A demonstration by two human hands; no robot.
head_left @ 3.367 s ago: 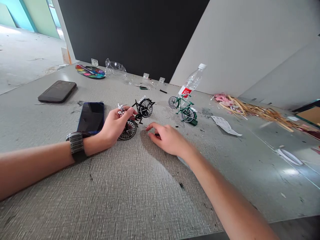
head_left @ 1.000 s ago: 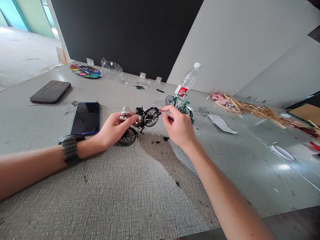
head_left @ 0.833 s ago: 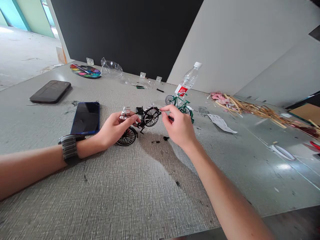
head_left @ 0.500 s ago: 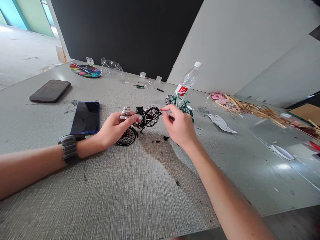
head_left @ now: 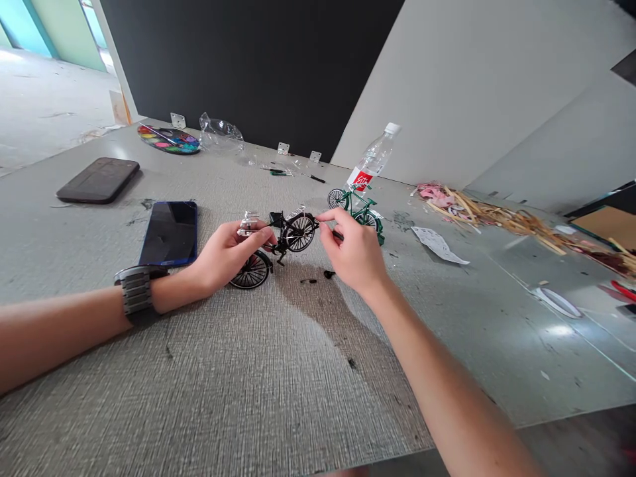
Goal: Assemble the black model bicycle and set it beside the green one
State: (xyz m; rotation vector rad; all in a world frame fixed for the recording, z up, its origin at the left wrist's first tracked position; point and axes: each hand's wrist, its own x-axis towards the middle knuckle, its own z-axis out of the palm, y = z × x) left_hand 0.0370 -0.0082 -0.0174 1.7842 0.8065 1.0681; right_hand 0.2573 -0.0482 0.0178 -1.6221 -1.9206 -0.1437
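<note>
Black model bicycle (head_left: 278, 244), one of two, sat on the grey table (head_left: 248, 371), its handlebar end gripped in the closed left hand (head_left: 223, 255) while the right hand (head_left: 355, 255) pinched a thin black tool (head_left: 338, 235) at its rear wheel. Two small black parts (head_left: 328, 273) lay just beside that hand, and one green model bicycle (head_left: 358, 209) stood behind it. Farther out lay a blue phone (head_left: 169, 233), a black phone (head_left: 98, 179), one paint palette (head_left: 169, 140) and one clear bottle (head_left: 370, 165), its contents unclear.

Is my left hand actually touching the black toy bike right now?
Touching. In the head view the left hand grips the black toy bike at its handlebar end.
</note>
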